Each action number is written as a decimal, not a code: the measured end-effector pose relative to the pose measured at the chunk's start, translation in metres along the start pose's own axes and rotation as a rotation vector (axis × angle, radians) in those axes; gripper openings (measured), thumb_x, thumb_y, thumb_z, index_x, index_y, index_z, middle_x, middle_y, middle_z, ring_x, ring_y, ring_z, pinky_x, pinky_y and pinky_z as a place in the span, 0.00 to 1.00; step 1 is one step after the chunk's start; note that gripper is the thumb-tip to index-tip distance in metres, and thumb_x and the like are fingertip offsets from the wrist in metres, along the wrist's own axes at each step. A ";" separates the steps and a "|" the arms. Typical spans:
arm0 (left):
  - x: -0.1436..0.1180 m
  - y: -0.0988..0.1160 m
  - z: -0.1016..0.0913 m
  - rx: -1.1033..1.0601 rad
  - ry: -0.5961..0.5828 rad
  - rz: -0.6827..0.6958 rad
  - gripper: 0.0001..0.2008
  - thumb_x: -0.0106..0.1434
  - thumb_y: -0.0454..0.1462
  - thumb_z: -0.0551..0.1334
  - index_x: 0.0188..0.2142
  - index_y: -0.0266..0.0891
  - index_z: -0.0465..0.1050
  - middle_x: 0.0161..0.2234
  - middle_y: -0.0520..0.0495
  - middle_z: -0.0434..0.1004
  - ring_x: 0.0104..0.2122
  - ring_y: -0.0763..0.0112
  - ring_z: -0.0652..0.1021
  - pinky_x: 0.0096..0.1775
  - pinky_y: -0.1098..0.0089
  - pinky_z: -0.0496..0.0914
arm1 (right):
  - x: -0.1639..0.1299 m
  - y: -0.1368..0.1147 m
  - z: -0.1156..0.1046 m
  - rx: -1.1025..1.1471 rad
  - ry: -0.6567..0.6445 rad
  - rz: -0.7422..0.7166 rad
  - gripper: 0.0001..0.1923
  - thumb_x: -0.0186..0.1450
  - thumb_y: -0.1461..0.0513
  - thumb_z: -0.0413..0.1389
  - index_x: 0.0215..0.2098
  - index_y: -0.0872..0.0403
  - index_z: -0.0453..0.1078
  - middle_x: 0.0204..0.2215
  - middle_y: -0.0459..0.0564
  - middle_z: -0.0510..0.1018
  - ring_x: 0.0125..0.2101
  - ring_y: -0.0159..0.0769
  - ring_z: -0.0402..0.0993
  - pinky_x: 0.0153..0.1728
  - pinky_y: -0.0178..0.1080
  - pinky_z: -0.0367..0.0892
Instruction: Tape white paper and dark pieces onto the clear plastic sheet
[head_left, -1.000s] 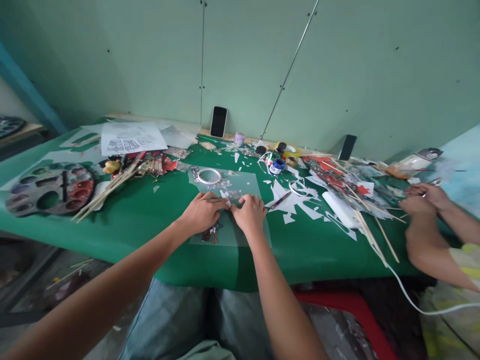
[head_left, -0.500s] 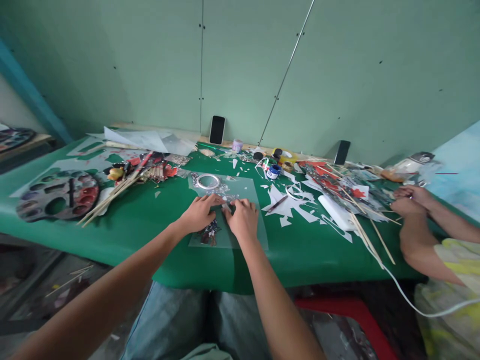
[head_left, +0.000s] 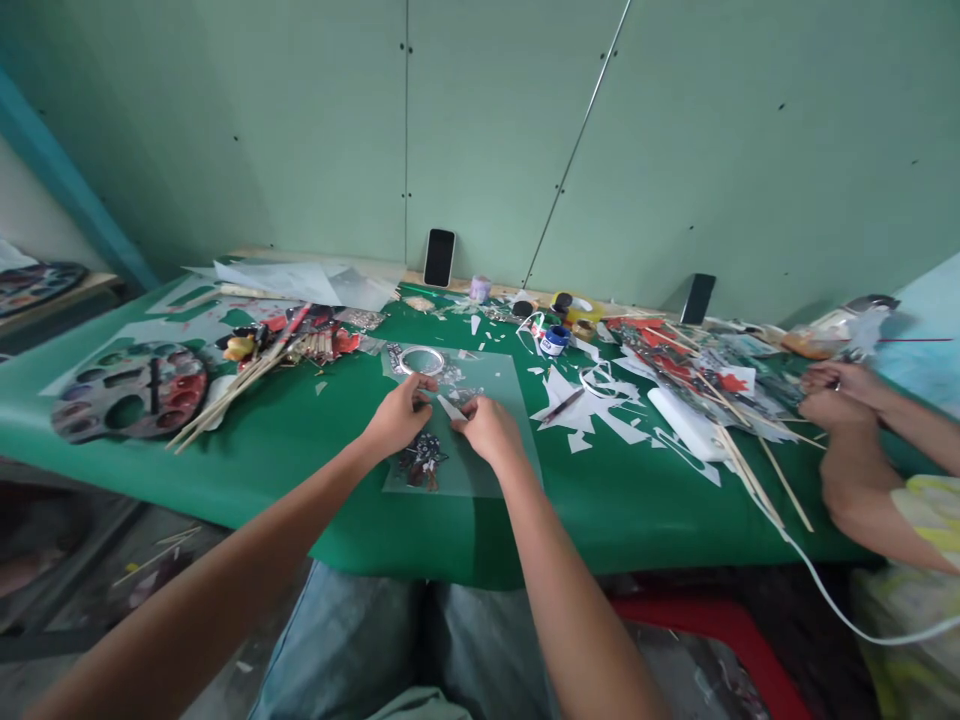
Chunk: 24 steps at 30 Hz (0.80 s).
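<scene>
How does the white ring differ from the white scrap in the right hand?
The ring is round with an open middle; the scrap is narrow and tapered.
The ring lies on the clear sheet; the scrap is pinched by the right hand.
Both look whitish.

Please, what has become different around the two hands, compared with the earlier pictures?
The left hand has drawn back leftward from the right hand, so a gap opens between their fingertips. The right hand now holds a white piece in plain view. The white ring, translucent sheet and palette stayed put.
</scene>
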<state>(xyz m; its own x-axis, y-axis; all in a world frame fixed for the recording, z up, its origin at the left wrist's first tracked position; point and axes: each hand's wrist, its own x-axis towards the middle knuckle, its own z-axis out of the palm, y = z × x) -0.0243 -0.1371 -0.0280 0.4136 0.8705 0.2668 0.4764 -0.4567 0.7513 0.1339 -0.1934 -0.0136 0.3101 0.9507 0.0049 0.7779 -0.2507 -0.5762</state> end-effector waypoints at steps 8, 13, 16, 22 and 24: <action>0.020 0.001 0.001 -0.054 -0.068 0.009 0.18 0.55 0.46 0.64 0.43 0.39 0.74 0.39 0.46 0.80 0.35 0.63 0.78 0.36 0.68 0.70 | 0.013 0.008 -0.001 0.300 0.005 -0.182 0.09 0.58 0.58 0.60 0.23 0.51 0.69 0.22 0.44 0.76 0.25 0.34 0.70 0.27 0.34 0.56; 0.053 -0.001 0.013 -0.299 0.032 0.030 0.17 0.55 0.50 0.62 0.30 0.36 0.74 0.24 0.49 0.76 0.26 0.70 0.74 0.29 0.71 0.66 | 0.047 0.012 0.000 0.561 0.043 -0.296 0.14 0.56 0.53 0.59 0.20 0.53 0.68 0.18 0.43 0.70 0.22 0.31 0.63 0.25 0.33 0.54; 0.062 -0.002 0.020 -0.366 0.045 0.036 0.19 0.55 0.51 0.63 0.28 0.36 0.73 0.22 0.51 0.73 0.23 0.73 0.71 0.27 0.72 0.64 | 0.057 0.017 0.006 0.629 0.107 -0.315 0.18 0.58 0.49 0.55 0.22 0.53 0.68 0.17 0.43 0.67 0.21 0.31 0.59 0.24 0.34 0.52; 0.058 -0.003 0.023 -0.337 0.034 0.020 0.19 0.54 0.51 0.66 0.27 0.36 0.74 0.20 0.51 0.72 0.21 0.73 0.70 0.25 0.73 0.61 | 0.053 0.026 0.014 0.680 0.180 -0.351 0.18 0.59 0.49 0.52 0.27 0.54 0.71 0.23 0.46 0.74 0.25 0.34 0.66 0.28 0.35 0.58; 0.057 -0.004 0.022 -0.350 0.024 0.020 0.18 0.54 0.50 0.66 0.27 0.35 0.76 0.21 0.50 0.73 0.22 0.73 0.71 0.26 0.73 0.62 | 0.052 0.027 0.013 0.656 0.188 -0.335 0.18 0.59 0.48 0.51 0.26 0.54 0.70 0.23 0.47 0.75 0.25 0.35 0.66 0.28 0.35 0.58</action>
<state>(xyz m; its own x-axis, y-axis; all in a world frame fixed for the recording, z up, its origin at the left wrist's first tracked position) 0.0142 -0.0901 -0.0289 0.3993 0.8683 0.2944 0.1719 -0.3863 0.9062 0.1638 -0.1480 -0.0393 0.2485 0.8949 0.3708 0.3803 0.2619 -0.8870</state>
